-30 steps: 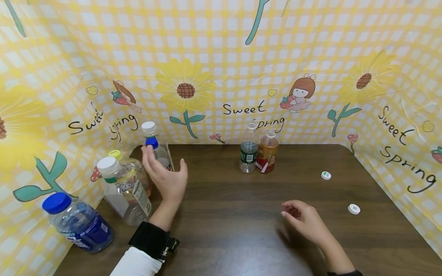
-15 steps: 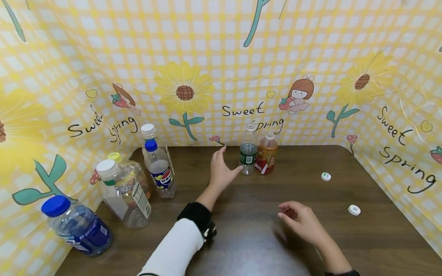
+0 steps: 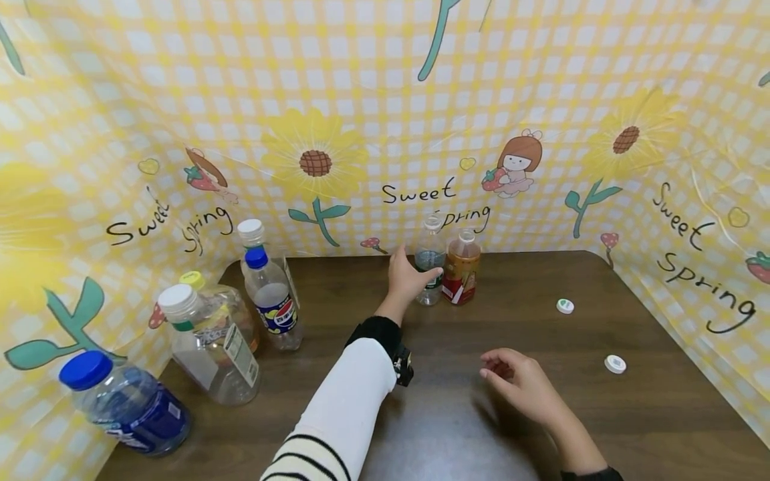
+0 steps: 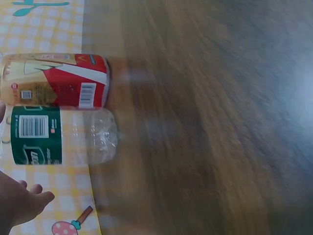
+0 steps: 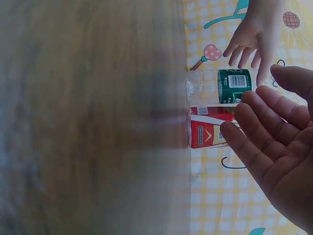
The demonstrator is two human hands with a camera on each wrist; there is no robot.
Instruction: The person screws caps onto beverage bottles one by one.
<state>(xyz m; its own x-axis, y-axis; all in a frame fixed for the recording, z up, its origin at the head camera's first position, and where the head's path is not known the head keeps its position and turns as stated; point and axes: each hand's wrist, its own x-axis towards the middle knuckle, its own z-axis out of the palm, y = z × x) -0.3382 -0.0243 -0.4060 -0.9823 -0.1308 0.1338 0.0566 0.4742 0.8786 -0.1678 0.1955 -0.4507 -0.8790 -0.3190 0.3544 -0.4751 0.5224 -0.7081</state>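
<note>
My left hand (image 3: 408, 279) reaches to a clear bottle with a green label (image 3: 430, 259), thumb in front of it and fingers spread at its left side. The left wrist view shows this bottle (image 4: 73, 137) with the fingers apart from it. Right beside it stands an orange and red drink bottle (image 3: 462, 270). Both have bare necks without caps. My right hand (image 3: 523, 384) hovers over the table at the right, fingers relaxed and holding nothing.
At the left stand a blue-capped bottle with a blue label (image 3: 129, 407), a large white-capped clear bottle (image 3: 210, 354), a Pepsi bottle (image 3: 277, 304) and others behind. Two white caps (image 3: 615, 364) lie at the right. A checked cloth (image 3: 361, 80) rises behind the table (image 3: 457, 407).
My left hand has moved right, from the Pepsi bottle across to the green-labelled bottle. My right hand has stayed nearly still. The view has shifted slightly.
</note>
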